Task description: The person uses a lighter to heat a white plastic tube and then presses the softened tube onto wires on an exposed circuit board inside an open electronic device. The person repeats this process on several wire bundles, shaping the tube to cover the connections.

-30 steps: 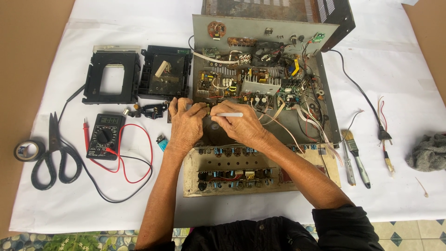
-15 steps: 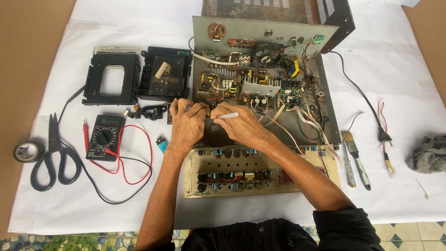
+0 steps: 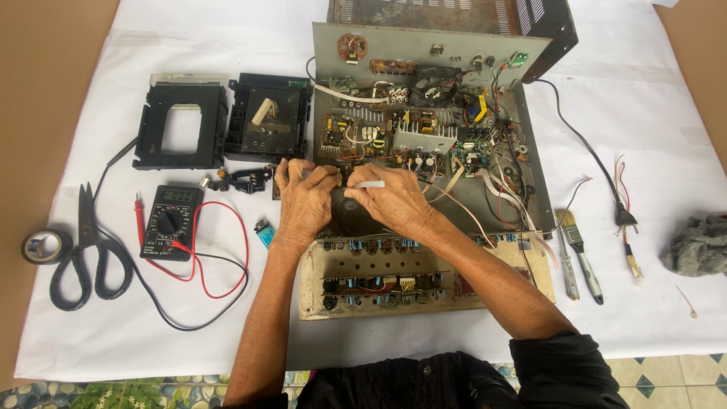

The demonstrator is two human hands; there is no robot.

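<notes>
Both our hands meet over the dark round part (image 3: 350,216) at the front of the opened amplifier chassis (image 3: 530,151). Our left hand (image 3: 304,198) curls closed, bracing it; whether it grips anything we cannot tell. Our right hand (image 3: 390,201) pinches a slim white tool (image 3: 369,184) laid flat, probably for reach. Within reach to the left lie one multimeter (image 3: 171,222), one pair of scissors (image 3: 83,254), one tape roll (image 3: 45,245), one blue lighter (image 3: 263,233); two brushes (image 3: 579,254) sit right.

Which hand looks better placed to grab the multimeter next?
Left, probably. The left hand sits on the chassis side nearest the multimeter; the right hand lies farther off and already holds a white tool.
</notes>
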